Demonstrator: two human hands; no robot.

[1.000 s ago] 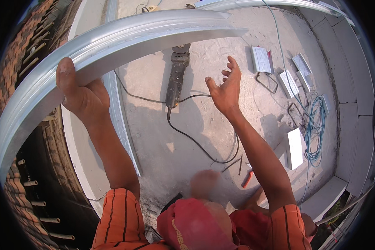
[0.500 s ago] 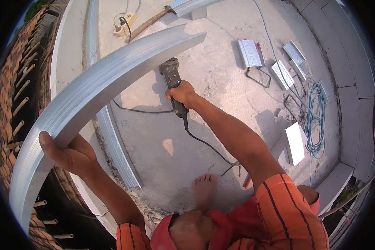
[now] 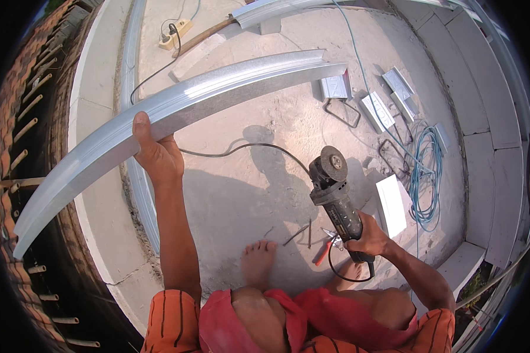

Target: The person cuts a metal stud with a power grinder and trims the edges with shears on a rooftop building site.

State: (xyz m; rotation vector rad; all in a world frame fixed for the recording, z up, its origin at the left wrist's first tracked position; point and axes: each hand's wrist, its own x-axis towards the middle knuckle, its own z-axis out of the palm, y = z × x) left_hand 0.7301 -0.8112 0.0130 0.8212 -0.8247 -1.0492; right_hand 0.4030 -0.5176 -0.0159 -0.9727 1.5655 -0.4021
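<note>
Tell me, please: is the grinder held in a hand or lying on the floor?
Held: the right hand grips the rear of the grinder, away from its disc.

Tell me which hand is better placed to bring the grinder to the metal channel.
Right, most likely: the right hand has its grip around the grinder, whose disc end points away from the person. The left hand is occupied holding the metal channel.
</note>
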